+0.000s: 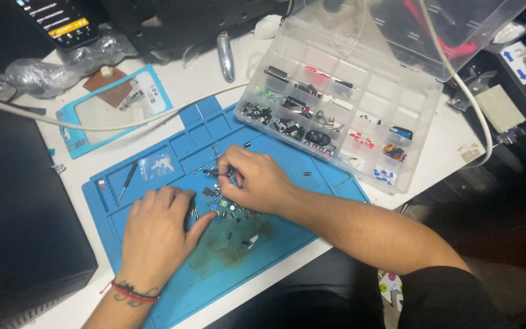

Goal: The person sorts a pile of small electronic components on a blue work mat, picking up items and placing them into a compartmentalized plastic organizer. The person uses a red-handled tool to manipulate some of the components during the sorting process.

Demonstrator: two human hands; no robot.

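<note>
White table (171,91) carries blue work mat (275,244) at near edge, clear compartment box (348,109) at far right corner. My left hand (156,228) lies flat on mat middle, fingers together, beside pile of small parts (226,207). My right hand (254,180) pinches one small part over pile; part itself too small to tell.

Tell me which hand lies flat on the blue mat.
The left hand, palm down on the mat. The right hand is curled, pinching small parts.
</note>
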